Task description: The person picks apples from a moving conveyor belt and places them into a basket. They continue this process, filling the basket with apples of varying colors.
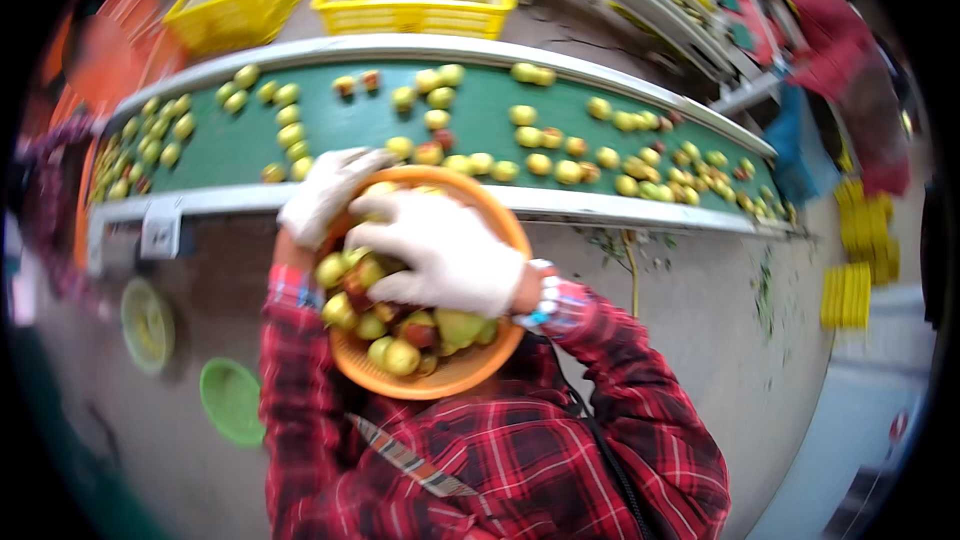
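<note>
An orange plastic basket (pixel 465 382) sits close against my body, partly filled with yellow-green and reddish round fruits (pixel 401 356). My left hand (pixel 322 195), in a white glove, is at the basket's upper left rim beside the conveyor; its grip is partly hidden. My right hand (pixel 442 255), also white-gloved, reaches over the basket with its fingers spread above the fruits. Whether its fingertips hold a fruit cannot be told. Beyond the basket runs a green conveyor belt (pixel 330 120) with many similar fruits lying on it in loose rows and clusters.
The conveyor's white metal rail (pixel 615 216) crosses in front of me. Yellow crates (pixel 416 15) stand beyond it. A green basin (pixel 231 401) and a pale green basket (pixel 148 326) are at the lower left. Stacked yellow crates (pixel 847 296) stand at the right. A person in plaid appears at the far left.
</note>
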### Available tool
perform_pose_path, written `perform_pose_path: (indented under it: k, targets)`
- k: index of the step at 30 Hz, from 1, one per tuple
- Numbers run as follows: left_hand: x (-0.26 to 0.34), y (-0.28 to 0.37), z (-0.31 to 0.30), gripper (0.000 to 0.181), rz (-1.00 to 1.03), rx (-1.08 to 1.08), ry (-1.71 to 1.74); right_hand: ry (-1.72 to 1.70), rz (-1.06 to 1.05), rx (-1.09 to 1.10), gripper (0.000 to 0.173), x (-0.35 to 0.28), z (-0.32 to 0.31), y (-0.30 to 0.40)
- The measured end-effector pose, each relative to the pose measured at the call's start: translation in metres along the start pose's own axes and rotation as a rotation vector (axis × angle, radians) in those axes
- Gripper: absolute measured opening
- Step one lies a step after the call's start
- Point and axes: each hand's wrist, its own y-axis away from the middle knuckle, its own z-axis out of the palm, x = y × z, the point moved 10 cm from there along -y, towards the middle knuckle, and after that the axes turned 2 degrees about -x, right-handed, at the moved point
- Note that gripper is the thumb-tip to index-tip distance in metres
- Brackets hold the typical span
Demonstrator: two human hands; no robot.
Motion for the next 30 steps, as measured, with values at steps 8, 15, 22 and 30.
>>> perform_pose_path:
  k: [8,15,22,30]
  targets:
    - [-0.05,0.005,0.029,0.033,-0.516,0.039,0.625,-0.045,-0.023,0.16,0.033,0.0,0.01,0.028]
    - [-0.052,0.003,0.035,0.032,-0.494,0.017,0.536,-0.206,-0.061,0.294,0.022,0.01,-0.025,0.049]
    - [-0.034,0.002,0.039,0.028,-0.512,0.088,0.559,-0.282,0.493,1.005,0.024,0.234,-0.132,0.212]
    - [-0.046,0.0,0.05,0.03,-0.538,0.051,0.394,0.598,1.045,0.874,0.032,0.378,-0.25,0.295]
